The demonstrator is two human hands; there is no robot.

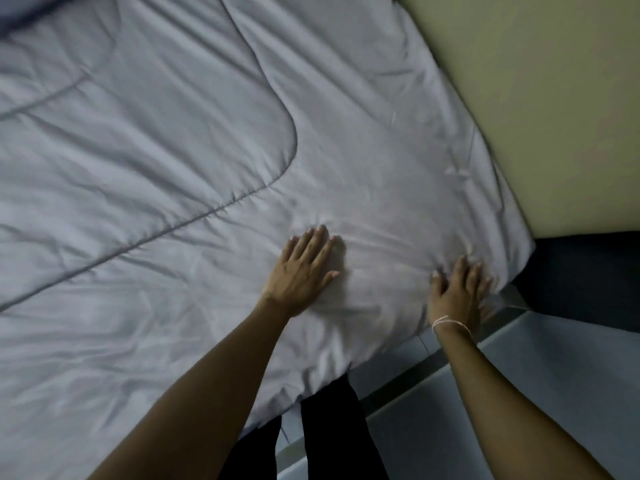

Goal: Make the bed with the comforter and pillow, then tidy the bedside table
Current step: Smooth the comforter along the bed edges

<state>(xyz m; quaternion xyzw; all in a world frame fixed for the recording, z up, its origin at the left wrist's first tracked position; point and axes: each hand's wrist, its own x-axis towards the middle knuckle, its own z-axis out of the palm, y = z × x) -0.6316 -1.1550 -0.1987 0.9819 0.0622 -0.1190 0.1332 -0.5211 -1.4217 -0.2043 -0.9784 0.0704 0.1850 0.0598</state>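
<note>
Flat-fingered and gripping nothing, left hand [304,268] and right hand [457,292] are pressing the grey comforter [156,168] near the bed's corner, and should be sweeping outward evenly to flatten wrinkles.

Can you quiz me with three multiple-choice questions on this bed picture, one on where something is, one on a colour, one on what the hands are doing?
1. Where is the right hand?
A. near the comforter's corner by the wall
B. on a pillow
C. on the floor

2. What colour is the comforter?
A. red
B. pale grey-blue
C. green

3. How is the left hand?
A. curled in a fist
B. lifted off the bed
C. flat, fingers spread on the comforter

Answers: 1 A, it lies beside the corner next to the cream wall. 2 B, the fabric is pale grey-blue throughout. 3 C, palm down with straight fingers on the cloth.
</note>
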